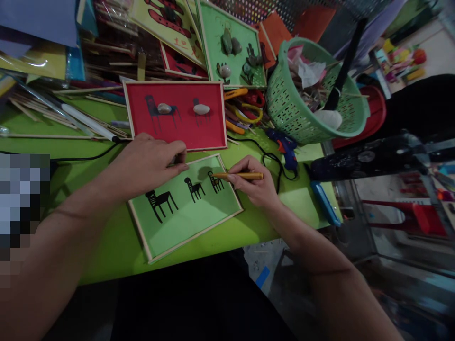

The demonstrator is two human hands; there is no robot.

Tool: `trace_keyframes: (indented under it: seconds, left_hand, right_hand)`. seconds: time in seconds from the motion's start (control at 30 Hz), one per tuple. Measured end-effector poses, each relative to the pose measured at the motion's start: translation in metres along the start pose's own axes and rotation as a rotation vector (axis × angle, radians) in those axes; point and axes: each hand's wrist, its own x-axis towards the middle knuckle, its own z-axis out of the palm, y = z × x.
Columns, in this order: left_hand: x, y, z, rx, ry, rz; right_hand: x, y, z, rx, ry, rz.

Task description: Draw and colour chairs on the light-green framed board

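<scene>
A green board (185,222) in a thin wooden frame lies tilted on the green table, with three black chairs drawn across it. My right hand (254,182) pinches a gold-brown pen (249,175), its tip at the smallest, rightmost chair (216,183). Over the board's upper left edge rests my left hand (152,163), fingers bent and slightly apart, with nothing visible in it. It partly hides the frame and the top of the largest chair (163,201). Just beyond, a red framed board (177,132) shows two chairs with a stone on each.
A green basket (316,128) of scraps stands at the back right, beside a blue glue gun (286,147) with a black cord. Scissors (249,113), wooden sticks (46,111) and more framed pictures (231,66) crowd the back. A blue case (325,203) lies at the right edge.
</scene>
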Motion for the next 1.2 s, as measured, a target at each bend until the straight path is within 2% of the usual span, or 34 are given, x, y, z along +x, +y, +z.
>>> trace_keyframes:
  seconds: [0.17,1.2]
  left_hand:
    - [0.0006,0.0012,-0.0009,0.009,-0.009,-0.013]
    - [0.0002,0.0010,-0.0020,-0.026,-0.001,-0.014]
  right_hand:
    - [-0.0002,0.0015,-0.0007,-0.002,0.013,-0.054]
    - [0.0002,0.0019,-0.0005,-0.013,-0.009,-0.007]
